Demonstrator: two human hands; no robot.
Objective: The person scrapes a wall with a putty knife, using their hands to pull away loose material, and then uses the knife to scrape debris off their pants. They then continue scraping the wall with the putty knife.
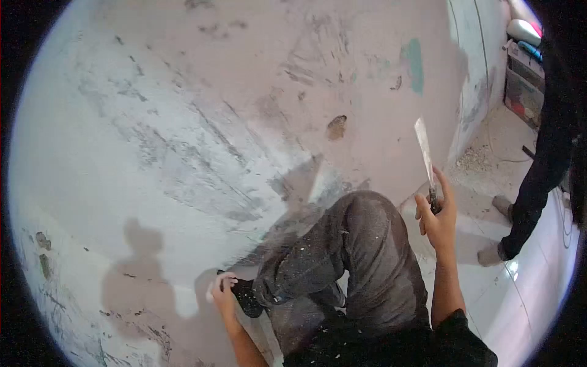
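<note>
In the head view, the right hand (439, 214) has its fingers closed around the dark handle of a scraper (425, 150); the flat, pale metal blade rises above the fingers and points up towards the wall (257, 110), widening from a narrow neck to a slanted tip; the handle lies low in the grip, between thumb and fingers. The left hand (222, 289) is down beside a black shoe (247, 298), its fingers bent; whether it holds anything I cannot tell.

The wall is matt and uneven, pinkish beige in places and chalky white in others, with dark diagonal streaks; it also carries a green patch (416, 66) with ragged edges and a small brown pit (336, 128), rough and roughly oval; shadows fall across its lower part. The trousers (373, 244) are grey-brown woven cloth, creased at the raised knee and flecked with pale specks.

To the right, crumbly debris (476, 160) lies on the floor (474, 244) along the wall's foot; beyond it is a boxy, see-through container (524, 92) with things inside; another person's legs (535, 196), in dark cloth, stand near it, the feet dusty.
</note>
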